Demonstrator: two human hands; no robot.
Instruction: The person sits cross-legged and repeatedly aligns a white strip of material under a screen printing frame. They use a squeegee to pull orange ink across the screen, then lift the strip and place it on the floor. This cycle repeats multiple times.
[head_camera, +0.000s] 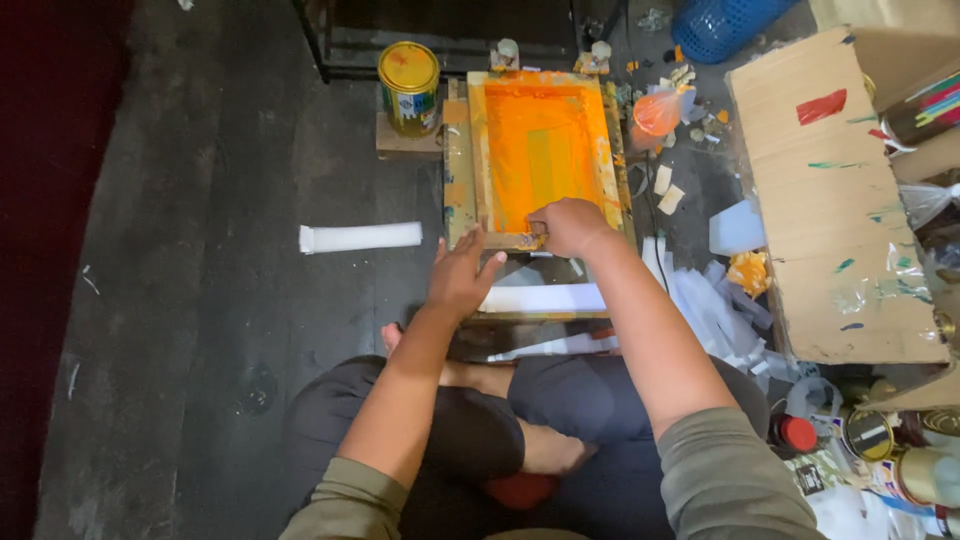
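The frame (541, 160), coated with orange ink, lay on the floor, long axis running away from the person. The right hand (570, 226) gripped its near edge; the left hand (462, 272) rested open beside it. A tin (409, 88) stood left, cardboard (830, 200) right.

The floor (200, 330) is dark grey boards, worn and scuffed, with pale scratches toward nine o'clock. A deep red surface (40, 200) runs along the edge at nine o'clock. At twelve o'clock stands a dark metal frame (330, 45). A blue plastic basket (725, 25) sits toward one o'clock. A flattened cardboard sheet (830, 200), smeared with paint, fills three o'clock. The light is dim and even.
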